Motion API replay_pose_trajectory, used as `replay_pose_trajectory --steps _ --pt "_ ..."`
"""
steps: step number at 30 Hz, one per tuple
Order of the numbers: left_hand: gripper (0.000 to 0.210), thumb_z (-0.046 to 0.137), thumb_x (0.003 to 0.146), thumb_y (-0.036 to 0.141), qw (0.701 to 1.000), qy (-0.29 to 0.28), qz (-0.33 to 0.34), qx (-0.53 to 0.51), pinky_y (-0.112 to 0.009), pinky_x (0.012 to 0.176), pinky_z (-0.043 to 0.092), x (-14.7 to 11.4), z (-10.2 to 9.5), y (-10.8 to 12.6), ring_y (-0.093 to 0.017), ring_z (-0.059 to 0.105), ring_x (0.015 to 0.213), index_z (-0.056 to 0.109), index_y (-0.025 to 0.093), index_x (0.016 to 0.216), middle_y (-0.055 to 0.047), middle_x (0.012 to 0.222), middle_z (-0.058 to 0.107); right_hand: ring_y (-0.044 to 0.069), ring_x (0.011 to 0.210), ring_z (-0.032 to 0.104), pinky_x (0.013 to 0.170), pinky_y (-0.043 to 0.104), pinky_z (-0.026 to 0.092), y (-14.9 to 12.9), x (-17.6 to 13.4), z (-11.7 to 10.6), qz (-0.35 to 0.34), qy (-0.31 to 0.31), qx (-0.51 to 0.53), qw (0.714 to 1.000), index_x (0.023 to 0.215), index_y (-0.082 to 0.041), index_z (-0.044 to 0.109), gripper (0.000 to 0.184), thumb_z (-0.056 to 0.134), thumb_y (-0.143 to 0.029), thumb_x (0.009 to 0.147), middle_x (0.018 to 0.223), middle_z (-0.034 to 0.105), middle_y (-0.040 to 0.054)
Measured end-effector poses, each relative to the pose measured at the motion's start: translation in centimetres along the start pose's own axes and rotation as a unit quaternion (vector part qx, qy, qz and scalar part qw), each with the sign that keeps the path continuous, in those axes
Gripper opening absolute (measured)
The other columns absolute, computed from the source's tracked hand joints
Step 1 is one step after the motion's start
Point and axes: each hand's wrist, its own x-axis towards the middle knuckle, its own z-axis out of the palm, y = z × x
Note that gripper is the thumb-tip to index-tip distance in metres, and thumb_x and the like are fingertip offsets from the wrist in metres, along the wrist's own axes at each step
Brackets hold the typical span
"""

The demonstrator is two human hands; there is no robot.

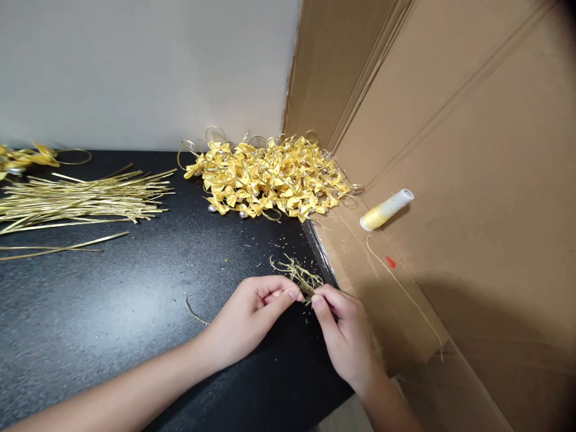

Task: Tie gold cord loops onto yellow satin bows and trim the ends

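Though wispy, tangled golden-green strands (297, 271)

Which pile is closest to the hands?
The little pile of thin greenish scraps, much nearer than the big pile of yellow bows or the pile of gold wires.

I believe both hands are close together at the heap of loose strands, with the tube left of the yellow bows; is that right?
Not quite: the head view shows the tube right of the yellow bows, not left. The left hand and right hand are close together at the heap of loose strands.
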Motion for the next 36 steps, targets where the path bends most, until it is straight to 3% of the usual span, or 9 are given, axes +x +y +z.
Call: replay_pose_trajectory --steps 6,10,19,23,25,26,29,31,36 --pt "0.031 0.053 0.087 0.042 1.0 0.005 0.008 -0.001 -0.023 0.058 0.038 0.1 0.0 0.1 -0.014 0.052 0.064 0.066 0.015 0.078 -0.001 0.07 0.063 0.016 0.071 0.061 0.064 0.023 0.043 0.8 -0.4 0.0 -0.013 0.118 0.029 0.993 0.085 -0.02 0.061 0.028 0.04 -0.035 0.095 0.075 0.065 0.0014" --pt "0.03 0.055 0.086 0.041 1.0 0.018 0.024 -0.006 -0.022 0.055 0.036 0.2 0.1 -0.3 -0.013 0.051 0.062 0.068 0.015 0.079 -0.002 0.07 0.064 0.02 0.077 0.064 0.069 0.029 0.047 1.8 -0.1 -0.9 0.024 0.229 -0.077 0.97 0.103 -0.019 0.062 0.029 0.045 -0.039 0.092 0.088 0.07 0.0065" --pt "0.034 0.056 0.083 0.041 0.997 0.029 0.055 -0.037 -0.021 0.047 0.019 -0.1 0.4 -0.3 -0.007 0.028 0.049 0.07 0.01 0.077 0.004 0.054 0.044 0.034 0.103 0.052 0.088 0.05 0.04 5.8 1.2 -3.1 -0.027 0.256 -0.313 0.914 0.094 -0.015 0.07 0.046 0.044 -0.053 0.089 0.107 0.059 0.0184" --pt "0.031 0.058 0.082 0.037 0.992 0.055 0.11 -0.034 -0.021 0.046 0.02 -1.3 0.1 1.1 -0.007 0.026 0.047 0.071 0.009 0.076 0.006 0.049 0.04 0.033 0.107 0.051 0.088 0.049 0.041 2.2 0.9 -1.7 0.006 0.227 -0.114 0.967 0.095 -0.018 0.069 0.042 0.054 -0.055 0.083 0.113 0.059 0.0173" --pt "0.03 0.057 0.083 0.036 0.988 0.055 0.138 -0.036 -0.021 0.045 0.023 -2.2 -0.1 1.9 -0.007 0.03 0.044 0.072 0.011 0.078 0.005 0.047 0.043 0.026 0.087 0.059 0.077 0.041 0.046 -0.8 0.2 0.3 0.063 0.044 0.115 0.99 0.09 -0.018 0.069 0.041 0.057 -0.056 0.081 0.094 0.065 0.013" --pt "0.03 0.056 0.083 0.035 0.987 0.054 0.15 -0.028 -0.021 0.045 0.025 -2.7 -0.3 2.2 -0.007 0.03 0.043 0.073 0.011 0.078 0.005 0.045 0.043 0.024 0.076 0.061 0.07 0.037 0.046 -2.4 -0.2 1.5 0.108 -0.072 0.233 0.964 0.087 -0.016 0.069 0.044 0.057 -0.058 0.079 0.082 0.067 0.0112" --pt "0.024 0.061 0.079 0.032 0.976 0.09 0.191 0.051 -0.021 0.044 0.027 -4.7 -1.2 3.1 -0.007 0.03 0.041 0.075 0.013 0.077 0.006 0.041 0.04 0.023 0.076 0.066 0.065 0.033 0.047 -6.3 -1.0 5.1 0.235 -0.323 0.478 0.782 0.088 -0.014 0.069 0.051 0.058 -0.062 0.076 0.081 0.071 0.0115" --pt "0.022 0.061 0.077 0.029 0.965 0.116 0.219 0.089 -0.021 0.046 0.032 -6.3 -2.1 3.3 -0.008 0.038 0.043 0.077 0.013 0.075 0.003 0.044 0.049 0.021 0.084 0.067 0.074 0.033 0.05 -8.0 -0.8 6.8 0.263 -0.314 0.566 0.715 0.087 -0.018 0.068 0.04 0.067 -0.054 0.071 0.088 0.072 0.0074" --pt "0.027 0.055 0.081 0.027 0.925 0.092 0.323 0.175 -0.024 0.06 0.047 -10.1 -3.5 1.6 -0.013 0.056 0.048 0.077 0.014 0.071 -0.005 0.053 0.068 0.016 0.082 0.067 0.08 0.029 0.051 -10.9 2.1 9.1 0.302 -0.259 0.607 0.688 0.08 -0.016 0.065 0.014 0.07 -0.028 0.077 0.081 0.069 0.0044"
